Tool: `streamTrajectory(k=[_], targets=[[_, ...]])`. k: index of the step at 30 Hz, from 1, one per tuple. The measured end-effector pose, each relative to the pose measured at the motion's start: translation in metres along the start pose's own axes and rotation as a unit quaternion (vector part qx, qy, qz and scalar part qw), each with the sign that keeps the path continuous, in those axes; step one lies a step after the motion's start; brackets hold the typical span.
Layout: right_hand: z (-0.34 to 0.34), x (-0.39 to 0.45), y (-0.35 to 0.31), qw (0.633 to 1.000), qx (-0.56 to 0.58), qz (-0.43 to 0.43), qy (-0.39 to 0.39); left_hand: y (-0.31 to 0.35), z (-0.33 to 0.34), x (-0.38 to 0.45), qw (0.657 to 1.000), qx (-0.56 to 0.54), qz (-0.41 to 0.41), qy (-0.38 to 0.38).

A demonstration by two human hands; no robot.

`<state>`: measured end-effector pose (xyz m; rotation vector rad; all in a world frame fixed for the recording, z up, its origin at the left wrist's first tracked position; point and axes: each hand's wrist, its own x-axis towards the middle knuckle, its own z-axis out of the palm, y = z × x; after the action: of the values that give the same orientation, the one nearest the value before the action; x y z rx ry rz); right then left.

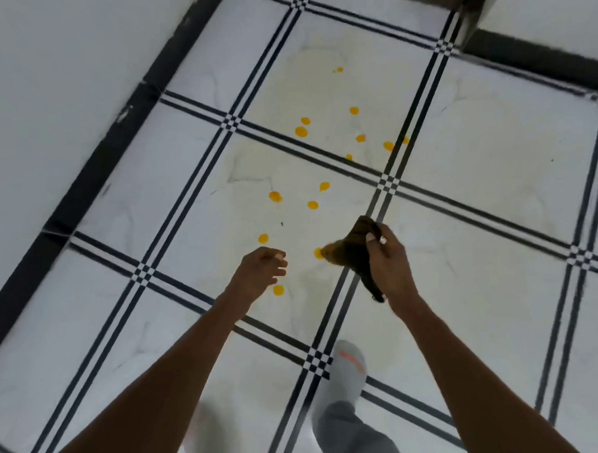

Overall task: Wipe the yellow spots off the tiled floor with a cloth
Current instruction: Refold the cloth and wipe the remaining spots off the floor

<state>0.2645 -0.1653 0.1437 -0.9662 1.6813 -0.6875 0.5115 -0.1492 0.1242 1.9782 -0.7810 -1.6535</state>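
Observation:
Several yellow spots lie scattered over the white tiled floor, from the far tile down to just below my hands. My right hand is shut on a dark brown cloth, which hangs bunched above the floor and partly covers one spot. My left hand hovers to the left of the cloth, fingers loosely curled, holding nothing. Another yellow spot shows just below the left hand.
A white wall with a black skirting runs along the left. A second wall and dark skirting close the far right corner. My foot in a grey sock stands on the tile behind the spots.

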Motion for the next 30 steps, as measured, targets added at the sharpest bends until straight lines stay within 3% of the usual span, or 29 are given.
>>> streamTrajectory(k=[5, 7, 10, 12, 14, 17, 19, 21, 26, 30], targets=[[0.045, 0.054, 0.051, 0.984, -0.094, -0.07, 0.134, -0.061, -0.026, 0.095, 0.993, 0.084, 0.078, -0.004], [0.08, 0.075, 0.083, 0.968, -0.181, -0.101, 0.142, -0.089, -0.035, 0.144, 0.986, 0.125, 0.106, -0.008], [0.142, 0.087, 0.141, 0.935, -0.311, -0.153, 0.075, -0.119, -0.047, 0.203, 0.966, 0.204, 0.156, 0.039], [0.176, 0.084, 0.176, 0.93, -0.343, -0.125, -0.039, -0.132, -0.054, 0.23, 0.948, 0.232, 0.198, 0.088], [0.2, 0.088, 0.208, 0.92, -0.371, -0.096, -0.077, -0.147, -0.056, 0.263, 0.93, 0.252, 0.241, 0.116], [0.208, 0.108, 0.233, 0.916, -0.365, -0.156, 0.056, -0.158, -0.061, 0.294, 0.91, 0.263, 0.275, 0.163], [0.207, 0.129, 0.241, 0.894, -0.373, -0.202, 0.141, -0.162, -0.065, 0.312, 0.89, 0.274, 0.305, 0.198], [0.209, 0.15, 0.25, 0.87, -0.412, -0.211, 0.168, -0.164, -0.07, 0.326, 0.861, 0.3, 0.342, 0.226], [0.215, 0.171, 0.278, 0.838, -0.492, -0.193, 0.134, -0.169, -0.079, 0.344, 0.751, 0.44, 0.423, 0.252], [0.216, 0.178, 0.271, 0.822, -0.522, -0.191, 0.123, -0.18, -0.086, 0.348, 0.73, 0.47, 0.438, 0.233]])
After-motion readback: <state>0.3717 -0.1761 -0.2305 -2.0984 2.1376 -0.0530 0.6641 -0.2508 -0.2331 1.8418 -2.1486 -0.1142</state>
